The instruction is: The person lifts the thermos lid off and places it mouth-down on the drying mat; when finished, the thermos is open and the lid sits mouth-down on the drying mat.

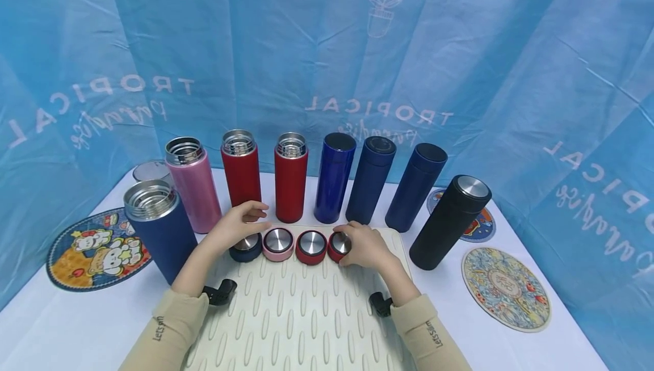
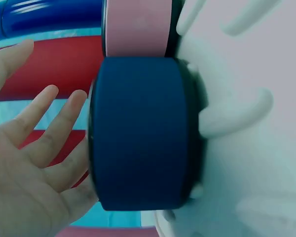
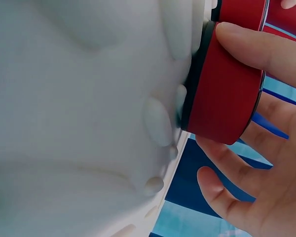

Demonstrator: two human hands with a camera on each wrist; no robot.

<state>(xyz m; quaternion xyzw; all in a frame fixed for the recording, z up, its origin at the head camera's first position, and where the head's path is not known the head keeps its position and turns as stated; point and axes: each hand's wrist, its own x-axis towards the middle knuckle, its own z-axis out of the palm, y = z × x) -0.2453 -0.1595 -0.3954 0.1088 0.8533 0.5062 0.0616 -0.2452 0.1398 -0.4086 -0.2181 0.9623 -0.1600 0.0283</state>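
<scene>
A blue curtain (image 1: 286,47) with mirrored white lettering and a potted-plant print hangs behind the white counter (image 1: 516,354). At its left lies a round cartoon mat (image 1: 97,249); at its right, a round floral mat (image 1: 506,289) lies near a blue-rimmed mat (image 1: 479,224). A cream ridged board (image 1: 293,325) lies between them.

The right fingers (image 1: 349,229) hide part of the rightmost red lid (image 1: 338,243).

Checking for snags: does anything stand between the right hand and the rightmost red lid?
Nothing visible does: the right hand curls round the rightmost red lid, thumb against its side. The other red lid sits to its left.
</scene>
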